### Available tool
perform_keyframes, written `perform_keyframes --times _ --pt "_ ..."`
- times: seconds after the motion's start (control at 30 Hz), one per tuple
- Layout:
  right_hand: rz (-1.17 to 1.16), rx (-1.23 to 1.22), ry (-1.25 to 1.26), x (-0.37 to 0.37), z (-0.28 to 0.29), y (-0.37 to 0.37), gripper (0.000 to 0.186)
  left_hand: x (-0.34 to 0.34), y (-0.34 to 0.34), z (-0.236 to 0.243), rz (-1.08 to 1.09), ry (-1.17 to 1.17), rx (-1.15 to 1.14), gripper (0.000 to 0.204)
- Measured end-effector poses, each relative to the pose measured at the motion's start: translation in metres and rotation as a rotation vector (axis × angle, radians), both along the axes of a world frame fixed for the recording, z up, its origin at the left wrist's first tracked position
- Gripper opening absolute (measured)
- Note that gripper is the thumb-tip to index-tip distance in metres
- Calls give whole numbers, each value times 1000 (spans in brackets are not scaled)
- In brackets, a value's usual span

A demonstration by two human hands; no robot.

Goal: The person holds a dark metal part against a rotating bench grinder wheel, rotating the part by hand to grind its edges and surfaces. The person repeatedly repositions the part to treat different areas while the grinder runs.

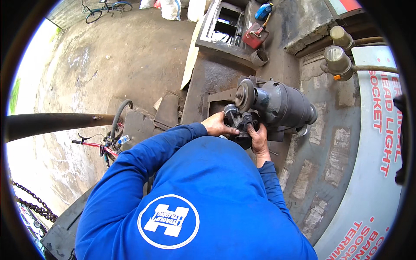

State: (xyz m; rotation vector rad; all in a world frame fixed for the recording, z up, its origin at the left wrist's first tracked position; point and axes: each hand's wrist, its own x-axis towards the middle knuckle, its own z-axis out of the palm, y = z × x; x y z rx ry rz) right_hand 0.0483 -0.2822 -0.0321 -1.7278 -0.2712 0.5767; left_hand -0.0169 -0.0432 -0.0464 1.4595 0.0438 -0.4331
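Two hands, L hand (pixel 213 124) and R hand (pixel 260 138), are on the same dark metal part (pixel 246 121), each partly closed. L thumb lies along its near side, w/ fingers curled round the L end; R thumb presses on top, other R fingers mostly hidden, so can't tell how far they wrap. Part sits btwn the hands, right by the round wheel (pixel 245 95) of a grey motor (pixel 286 104); can't tell if part & wheel touch. Person wears a blue shirt (pixel 208 182) w/ white round logo on it. Beyond the motor: red container (pixel 255 36), blue bottle (pixel 263 11). Off L, a red bike (pixel 104 149); off R, pale sign (pixel 346 182) w/ red lettering.
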Motion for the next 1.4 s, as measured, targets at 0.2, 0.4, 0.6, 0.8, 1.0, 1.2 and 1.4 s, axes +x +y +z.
perform_keyframes --times 0.2,0.4,0.6,0.8,1.0,1.2,1.4 --pt "-32 52 4 -1 -8 2 56 1 1 1 5 -34 -15 83" --pt "-15 -11 -98 4 4 12 64 9 9 4 -28 70 -20 85" --pt "-18 -107 -305 -10 33 20 89 6 8 -8 -36 -112 -36 90" --pt "-47 -197 -372 -17 37 14 91 6 0 -21 -49 -129 -94 85" --pt "-59 -115 -191 -10 19 10 72 5 -3 -20 -77 -26 -106 80" --pt "-25 -162 -168 -5 13 4 67 3 -5 -15 -59 -28 -128 78" --pt "-41 -62 -142 1 -9 -5 64 9 -7 -22 -60 -40 -40 72"
